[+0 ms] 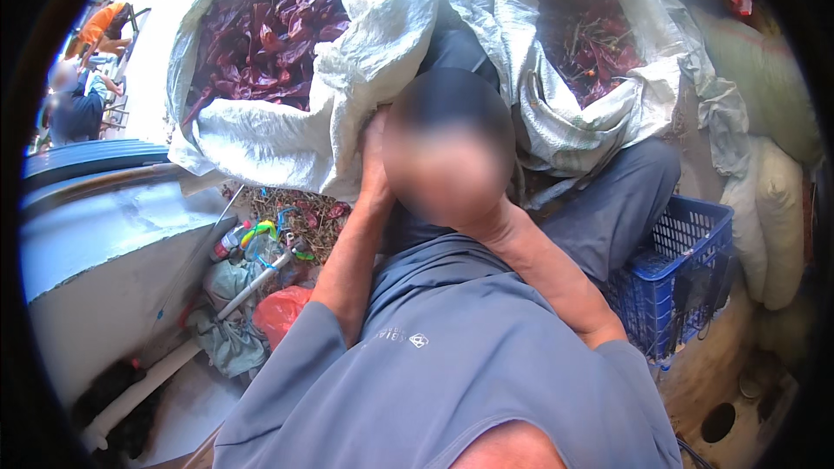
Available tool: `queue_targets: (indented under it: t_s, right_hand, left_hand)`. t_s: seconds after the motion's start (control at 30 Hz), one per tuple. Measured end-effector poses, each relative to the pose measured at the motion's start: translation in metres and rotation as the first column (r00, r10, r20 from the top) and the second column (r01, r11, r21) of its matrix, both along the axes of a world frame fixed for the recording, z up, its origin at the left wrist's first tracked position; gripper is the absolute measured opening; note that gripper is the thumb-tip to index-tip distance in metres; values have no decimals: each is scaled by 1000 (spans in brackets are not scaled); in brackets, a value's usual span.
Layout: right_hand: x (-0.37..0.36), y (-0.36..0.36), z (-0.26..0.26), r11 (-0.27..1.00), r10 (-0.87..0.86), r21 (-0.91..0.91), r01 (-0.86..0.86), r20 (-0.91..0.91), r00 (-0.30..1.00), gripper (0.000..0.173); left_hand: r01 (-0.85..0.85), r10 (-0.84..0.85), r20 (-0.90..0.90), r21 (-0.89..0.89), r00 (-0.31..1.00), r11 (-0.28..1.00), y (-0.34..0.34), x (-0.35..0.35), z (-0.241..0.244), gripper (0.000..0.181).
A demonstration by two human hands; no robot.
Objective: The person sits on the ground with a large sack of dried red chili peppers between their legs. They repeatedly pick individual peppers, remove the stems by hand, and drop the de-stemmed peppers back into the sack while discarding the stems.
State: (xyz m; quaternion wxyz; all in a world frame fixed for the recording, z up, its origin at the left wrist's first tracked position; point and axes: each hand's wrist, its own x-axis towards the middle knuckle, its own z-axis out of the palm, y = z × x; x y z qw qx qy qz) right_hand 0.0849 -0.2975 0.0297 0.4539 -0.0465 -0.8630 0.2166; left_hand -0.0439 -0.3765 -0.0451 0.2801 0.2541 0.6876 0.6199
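Note:
My left hand (pixel 374 153) and my right hand (pixel 482 212) are close together in front of my lap. A round blur covers most of both, so the fingers and anything between them are hidden. Just past my left hand stands a white woven sack (pixel 273 143) with its rim rolled down, full of dried red chili peppers (pixel 277 32). Another white woven sack (pixel 573 130) opens on the right, beyond my right hand. Inside it lie dried red chilies (pixel 606 68) mixed with pale stems.
A blue plastic crate (pixel 658 280) sits beside my knee at right, near stuffed sacks (pixel 775 228). Stem debris (pixel 313 225), a plastic bottle (pixel 228 242) and a red plastic bag (pixel 280 314) lie at left by a low wall (pixel 117 286). People (pixel 78 98) are far off at upper left.

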Motion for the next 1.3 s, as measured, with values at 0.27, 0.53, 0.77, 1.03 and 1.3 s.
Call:
queue_targets:
  t_s: [0.27, 0.53, 0.77, 1.03, 1.3]
  right_hand:
    - [-114, 28, 113, 999, 48, 14, -46, -438, 898, 26]
    - [-131, 82, 108, 984, 15, -178, -30, -86, 996, 30]
    - [-15, 176, 18, 909, -372, -7, 417, 439, 818, 50]
    - [33, 158, -35, 909, 88, -344, 237, 713, 696, 43]
    - [44, 188, -14, 832, 469, -554, -21, 684, 559, 62]
  left_hand:
    - [-128, 121, -534, 23, 837, 991, 3, 28, 10, 16]
    - [-169, 140, -414, -34, 899, 985, -20, 23, 18, 11]
    - [-105, -40, -532, -239, 846, 965, -82, 10, -20, 16]
    - [-16, -84, -729, -130, 679, 991, -47, 26, 37, 20]
    - [241, -213, -746, -73, 630, 968, 109, 42, 97, 13]
